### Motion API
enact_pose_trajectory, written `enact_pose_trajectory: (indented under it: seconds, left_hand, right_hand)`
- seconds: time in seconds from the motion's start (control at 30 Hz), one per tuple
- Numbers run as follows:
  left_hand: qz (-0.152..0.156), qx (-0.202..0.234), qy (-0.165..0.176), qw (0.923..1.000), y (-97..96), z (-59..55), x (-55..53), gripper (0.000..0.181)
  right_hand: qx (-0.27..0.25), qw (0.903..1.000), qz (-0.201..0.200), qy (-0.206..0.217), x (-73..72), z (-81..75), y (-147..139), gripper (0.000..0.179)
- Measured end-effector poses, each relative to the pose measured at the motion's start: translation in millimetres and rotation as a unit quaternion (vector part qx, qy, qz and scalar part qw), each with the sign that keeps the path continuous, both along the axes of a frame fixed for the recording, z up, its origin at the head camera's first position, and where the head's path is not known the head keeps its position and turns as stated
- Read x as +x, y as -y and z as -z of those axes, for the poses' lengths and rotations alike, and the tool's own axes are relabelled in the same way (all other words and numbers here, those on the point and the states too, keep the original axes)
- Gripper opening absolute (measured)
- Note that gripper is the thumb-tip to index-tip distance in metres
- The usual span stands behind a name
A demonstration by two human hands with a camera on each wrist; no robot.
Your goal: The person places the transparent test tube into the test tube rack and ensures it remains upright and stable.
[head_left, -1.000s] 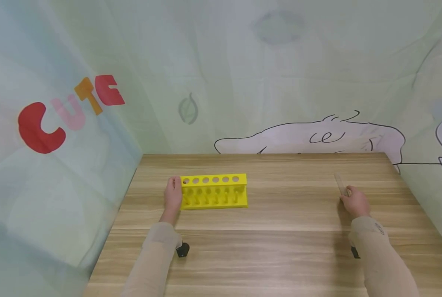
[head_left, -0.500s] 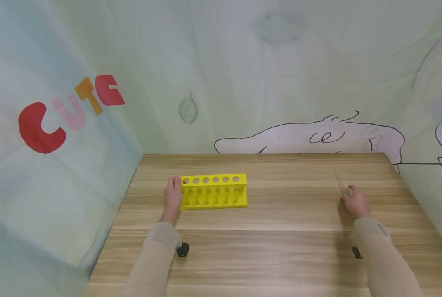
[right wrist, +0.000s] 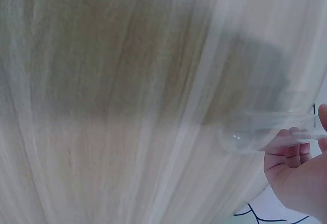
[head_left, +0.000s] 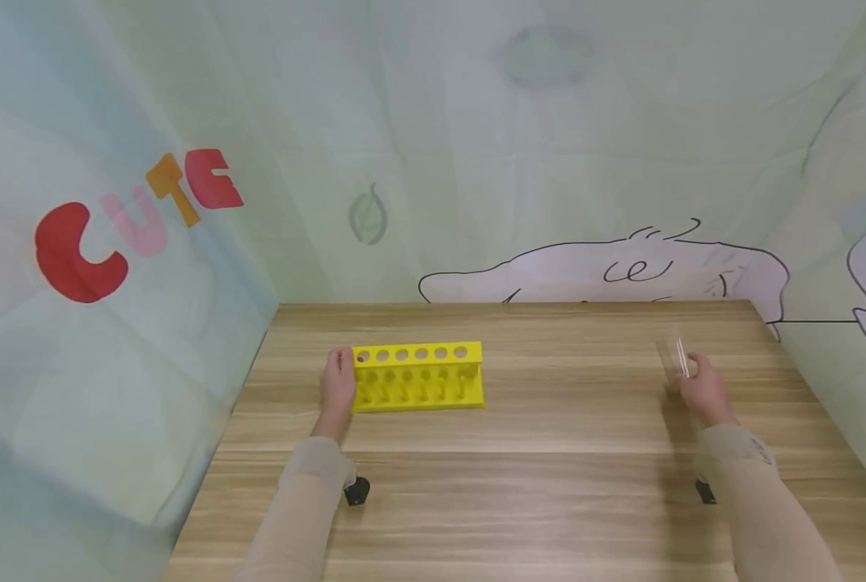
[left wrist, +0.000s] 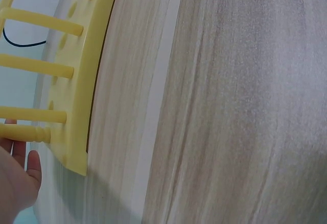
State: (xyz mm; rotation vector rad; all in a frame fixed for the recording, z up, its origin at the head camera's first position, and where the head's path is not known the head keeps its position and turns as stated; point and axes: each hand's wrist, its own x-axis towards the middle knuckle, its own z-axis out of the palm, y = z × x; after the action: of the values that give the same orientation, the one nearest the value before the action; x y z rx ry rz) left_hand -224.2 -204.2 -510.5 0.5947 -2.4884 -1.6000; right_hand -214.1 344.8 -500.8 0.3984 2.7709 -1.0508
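At the left of the table stands a yellow test tube rack (head_left: 418,353) with a row of round holes along its top. My left hand (head_left: 340,376) holds the rack's left end. In the left wrist view, its fingers (left wrist: 33,168) are beside the yellow end post, partly hidden by it. Over on the right, my right hand (head_left: 705,390) pinches a clear test tube (head_left: 682,357) between thumb and fingers. The tube tilts up and away from the hand. Its rounded end (right wrist: 237,134) shows over the tabletop in the right wrist view.
The wood-grain table (head_left: 549,485) reaches back to a printed cloth wall (head_left: 476,162). Another cloth wall with the letters CUTE (head_left: 83,250) runs along the left edge. A wide stretch of tabletop lies between the rack and the right hand.
My right hand has raised the test tube from near the tabletop and tipped it more upright, shifting slightly right. The left hand and the rack stay in place.
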Motion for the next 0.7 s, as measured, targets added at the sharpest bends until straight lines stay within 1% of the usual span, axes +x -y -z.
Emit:
enact_pose_trajectory:
  seconds: [0.17,0.33,0.5,0.7]
  left_hand:
    - [0.006,0.002,0.002,1.0,0.0,-0.7,0.0,0.05]
    - [0.007,0.001,-0.004,1.0,-0.1,-1.0,0.4,0.048]
    - [0.007,0.0,-0.003,1.0,-0.1,-1.4,1.1,0.048]
    - [0.006,0.005,0.002,1.0,0.1,-1.3,1.6,0.05]
  right_hand:
    - [-0.011,0.9995,-0.004,-0.028,-0.6,-2.0,-2,0.056]
    - [-0.018,0.9982,-0.005,-0.058,-0.8,-2.2,-4,0.053]
    - [-0.02,0.9976,-0.007,-0.065,1.8,-6.3,-3,0.053]
    - [-0.046,0.9964,-0.007,-0.071,4.8,-11.6,-3,0.053]
